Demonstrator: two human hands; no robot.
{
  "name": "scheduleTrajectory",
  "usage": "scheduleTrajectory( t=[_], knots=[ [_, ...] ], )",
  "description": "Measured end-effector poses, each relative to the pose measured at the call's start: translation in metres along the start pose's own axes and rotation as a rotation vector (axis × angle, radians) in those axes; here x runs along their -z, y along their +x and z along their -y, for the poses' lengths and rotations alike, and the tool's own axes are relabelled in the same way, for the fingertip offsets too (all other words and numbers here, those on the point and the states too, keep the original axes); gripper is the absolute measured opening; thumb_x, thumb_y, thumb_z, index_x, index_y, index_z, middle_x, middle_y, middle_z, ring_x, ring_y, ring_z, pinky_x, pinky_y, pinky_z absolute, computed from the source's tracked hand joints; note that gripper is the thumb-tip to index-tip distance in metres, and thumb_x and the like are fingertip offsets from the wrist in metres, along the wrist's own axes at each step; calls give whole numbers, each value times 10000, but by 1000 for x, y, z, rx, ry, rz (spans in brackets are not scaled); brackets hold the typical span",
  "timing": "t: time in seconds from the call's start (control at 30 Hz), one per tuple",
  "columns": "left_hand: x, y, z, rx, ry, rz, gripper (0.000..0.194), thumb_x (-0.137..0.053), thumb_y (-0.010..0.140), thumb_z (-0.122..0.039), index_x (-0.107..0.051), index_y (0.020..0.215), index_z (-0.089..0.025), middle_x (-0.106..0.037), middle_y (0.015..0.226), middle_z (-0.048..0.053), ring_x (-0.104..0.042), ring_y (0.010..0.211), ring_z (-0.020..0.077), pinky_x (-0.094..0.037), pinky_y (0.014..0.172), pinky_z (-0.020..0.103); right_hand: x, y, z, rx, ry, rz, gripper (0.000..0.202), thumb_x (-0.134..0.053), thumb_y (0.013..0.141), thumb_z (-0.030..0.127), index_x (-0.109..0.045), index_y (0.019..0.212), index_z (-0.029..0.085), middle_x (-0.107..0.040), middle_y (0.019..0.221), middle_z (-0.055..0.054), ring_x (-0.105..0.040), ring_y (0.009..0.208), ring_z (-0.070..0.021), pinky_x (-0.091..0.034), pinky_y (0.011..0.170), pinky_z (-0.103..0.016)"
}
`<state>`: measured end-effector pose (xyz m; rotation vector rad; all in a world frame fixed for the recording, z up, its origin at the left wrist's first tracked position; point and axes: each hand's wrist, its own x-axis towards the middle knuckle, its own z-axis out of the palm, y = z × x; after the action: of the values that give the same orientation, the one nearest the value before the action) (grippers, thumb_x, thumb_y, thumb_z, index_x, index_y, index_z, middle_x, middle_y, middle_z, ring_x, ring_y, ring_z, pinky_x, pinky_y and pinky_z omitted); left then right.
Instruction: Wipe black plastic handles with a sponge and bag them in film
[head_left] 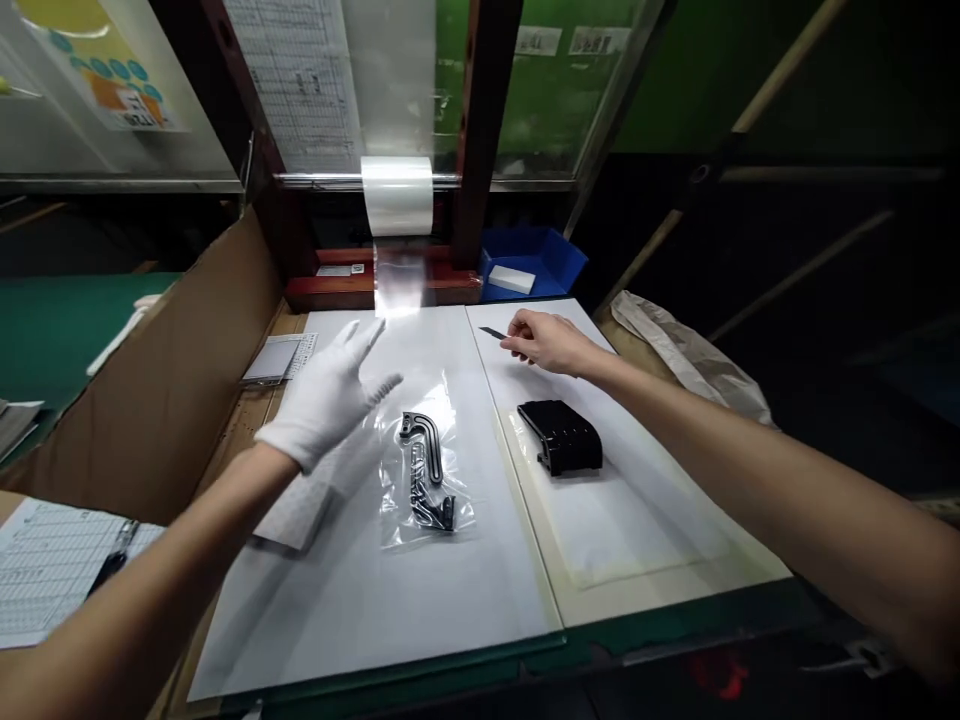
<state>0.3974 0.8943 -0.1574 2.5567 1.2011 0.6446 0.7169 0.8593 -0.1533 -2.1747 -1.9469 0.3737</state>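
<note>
A white fabric glove (321,402) covers the left hand (334,388), creased at the thumb (384,387), its cuff (289,443) banding the wrist. Below the glove, the left forearm (176,565) is bare; right of it, the right hand (549,342) and right forearm (720,450) are bare.

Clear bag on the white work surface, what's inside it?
Inside the clear bag lie black slotted parts; glare hides some detail, and their undersides can't be seen.

There is room to pass over the near end of the smooth white work surface (420,605) — beyond lie a flat clear plastic bag (396,500) and, rightward, a blocky glossy-black part (564,438); upright brown cardboard (165,360) bars the left.
</note>
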Motion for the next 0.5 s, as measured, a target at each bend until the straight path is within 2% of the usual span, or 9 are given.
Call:
scheduleTrajectory(
  t=[0.07,0.13,0.23,0.3,0.4,0.5],
  knots=[
    [-1,24,21,8,-98,80,806,-646,891,-514,-342,1571,-206,-353,1645,108,-315,1519,284,-270,1249,435,0,13,28,152,3,-5,189,-591,983,341,-672,1117,235,-748,1021,-22,-675,886,-160,-471,786,-276],
    [-10,44,39,6,-143,166,881,-697,841,-482,-311,1584,-208,-333,1655,103,-307,1523,288,-266,1250,405,-8,31,60,298,-17,-3,147,-605,975,281,-705,1081,260,-728,1107,-17,-655,982,-167,-450,827,-269],
    [-29,63,59,-1,-146,249,945,-720,803,-449,-256,1602,-251,-404,1617,100,-458,1435,304,-396,1176,405,-34,61,101,424,-66,-20,199,-549,988,212,-727,1075,235,-696,1161,-56,-634,998,-198,-429,821,-295],
    [-41,69,70,-14,-136,296,928,-719,794,-472,-278,1591,-297,-437,1595,77,-477,1418,306,-423,1152,410,-52,79,113,457,-87,-29,229,-521,990,201,-727,1090,220,-688,1137,-74,-627,972,-215,-420,790,-307],
    [-52,71,86,-9,-96,340,970,-740,752,-560,-324,1577,-265,-358,1634,118,-297,1517,352,-312,1217,465,-68,91,101,466,-95,-31,258,-489,995,217,-721,1108,233,-682,1093,-63,-616,952,-221,-415,785,-317],
    [-56,71,98,38,-57,370,1082,-725,730,-658,-251,1605,-234,-239,1669,197,-154,1554,398,-211,1238,541,-63,84,57,410,-100,-40,286,-453,1000,235,-723,1094,236,-677,1103,-62,-608,963,-227,-422,816,-335]
  ],
)
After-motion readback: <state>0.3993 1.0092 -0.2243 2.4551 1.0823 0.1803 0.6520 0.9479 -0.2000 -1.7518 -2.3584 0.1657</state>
